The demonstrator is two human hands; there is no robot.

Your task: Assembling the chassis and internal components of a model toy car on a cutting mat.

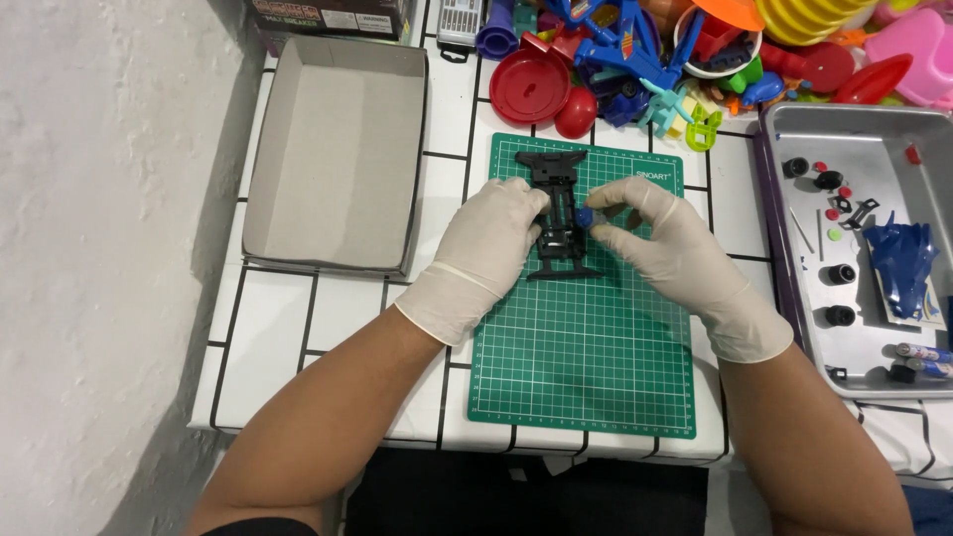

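A black toy car chassis (pixel 558 175) lies lengthwise on a green cutting mat (pixel 586 357). My left hand (pixel 486 248), in a white glove, rests on the mat and presses against the chassis's left side. My right hand (pixel 663 238), also gloved, pinches a small blue part (pixel 585 216) between thumb and fingers at the chassis's right edge, about halfway along it.
An empty grey cardboard box lid (pixel 338 149) sits left of the mat. A metal tray (pixel 874 159) on the right holds black wheels, small parts, batteries and a blue car body (pixel 901 260). A heap of colourful plastic toys (pixel 645 60) fills the back. The white tiled table's front edge is near my body.
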